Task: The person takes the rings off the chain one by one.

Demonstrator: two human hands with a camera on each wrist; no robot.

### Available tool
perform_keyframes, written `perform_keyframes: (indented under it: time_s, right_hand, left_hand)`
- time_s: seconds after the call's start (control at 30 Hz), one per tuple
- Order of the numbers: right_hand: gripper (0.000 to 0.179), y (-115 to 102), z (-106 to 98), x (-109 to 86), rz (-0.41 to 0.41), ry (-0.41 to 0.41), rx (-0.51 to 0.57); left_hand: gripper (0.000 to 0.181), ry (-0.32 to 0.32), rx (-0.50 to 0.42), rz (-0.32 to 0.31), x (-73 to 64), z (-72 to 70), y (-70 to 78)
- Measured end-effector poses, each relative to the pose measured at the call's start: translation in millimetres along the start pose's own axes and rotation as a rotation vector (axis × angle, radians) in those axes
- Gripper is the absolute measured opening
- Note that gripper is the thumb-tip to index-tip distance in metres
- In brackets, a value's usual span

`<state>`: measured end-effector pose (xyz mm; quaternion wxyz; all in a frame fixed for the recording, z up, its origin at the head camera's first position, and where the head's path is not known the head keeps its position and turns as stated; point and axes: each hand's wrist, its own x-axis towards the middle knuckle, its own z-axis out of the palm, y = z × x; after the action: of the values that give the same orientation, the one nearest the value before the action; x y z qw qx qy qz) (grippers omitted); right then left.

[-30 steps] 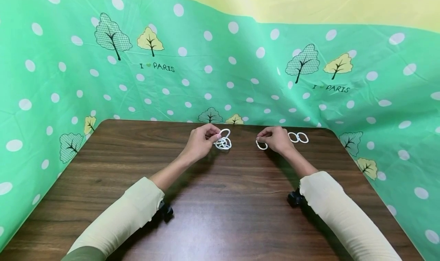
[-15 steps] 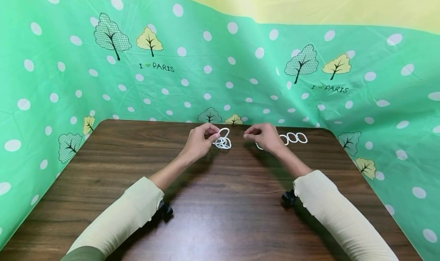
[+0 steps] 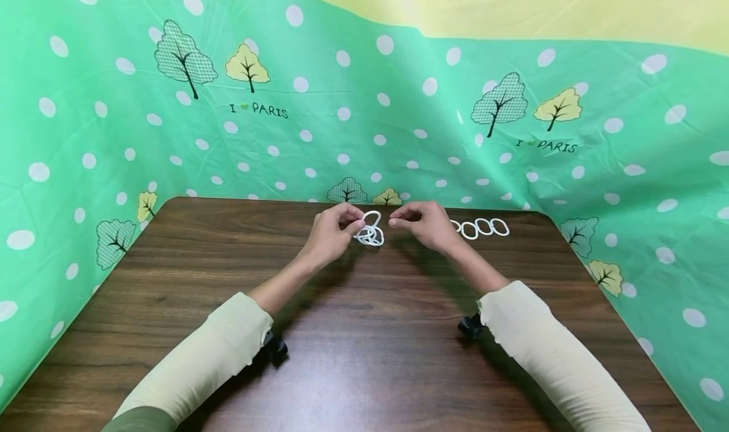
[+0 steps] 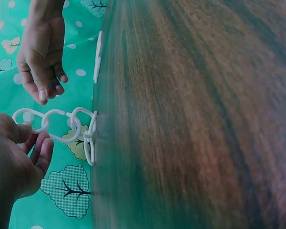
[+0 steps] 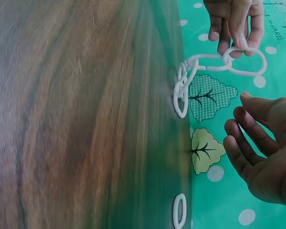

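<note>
White chain (image 3: 370,236) of interlinked rings hung from the left hand (image 3: 330,234), whose thumb and fingers pinched its top link (image 5: 263,63); the lower links (image 5: 182,86) lay heaped at the far side of the brown table (image 3: 364,331). Just right of the chain, the right hand (image 3: 425,225) held nothing, fingers loosely bent and thumb apart. Farther right, more white rings (image 3: 478,229) lay in a row.

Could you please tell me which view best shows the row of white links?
The head view: four loops of the row of white links show, one partly behind the right hand. The left wrist view shows the row edge-on; the right wrist view, only one foreshortened link.
</note>
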<state>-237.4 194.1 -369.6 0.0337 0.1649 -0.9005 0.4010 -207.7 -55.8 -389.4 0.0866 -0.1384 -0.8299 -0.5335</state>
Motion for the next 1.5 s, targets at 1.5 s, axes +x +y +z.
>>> perform_keyframes:
  time_s: [1.5]
  right_hand:
    - [0.023,-21,18,9.0,-0.074,-0.014,0.169]
  left_hand:
    - [0.029,-0.115,-0.015,-0.060,7.5,1.3,-13.7]
